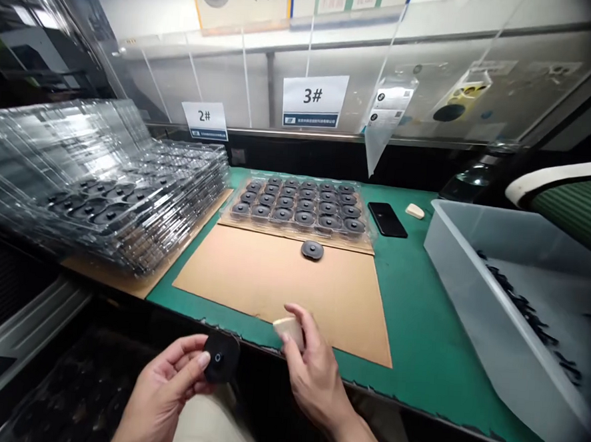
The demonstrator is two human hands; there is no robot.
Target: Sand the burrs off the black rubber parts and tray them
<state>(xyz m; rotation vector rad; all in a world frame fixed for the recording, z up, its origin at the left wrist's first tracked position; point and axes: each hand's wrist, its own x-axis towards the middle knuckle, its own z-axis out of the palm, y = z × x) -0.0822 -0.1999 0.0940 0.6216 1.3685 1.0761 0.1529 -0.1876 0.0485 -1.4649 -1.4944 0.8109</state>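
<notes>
My left hand [168, 380] pinches a small round black speaker part [222, 358] between thumb and fingers, just below the table's front edge. My right hand [311, 369] is closed on a small beige block [289, 328], held over the front edge of a brown cardboard sheet [291, 287]. One loose black speaker part [312, 250] lies on the cardboard. Behind it a clear plastic tray [369, 235] holds several rows of the same black parts.
A tall stack of clear trays [102, 182] fills the left of the green mat [410, 308]. A grey bin [471, 298] with black parts stands at the right. A black phone [387, 219] and another beige block [415, 211] lie behind. Signs 2# [204, 119] and 3# [313, 99] hang on the back panel.
</notes>
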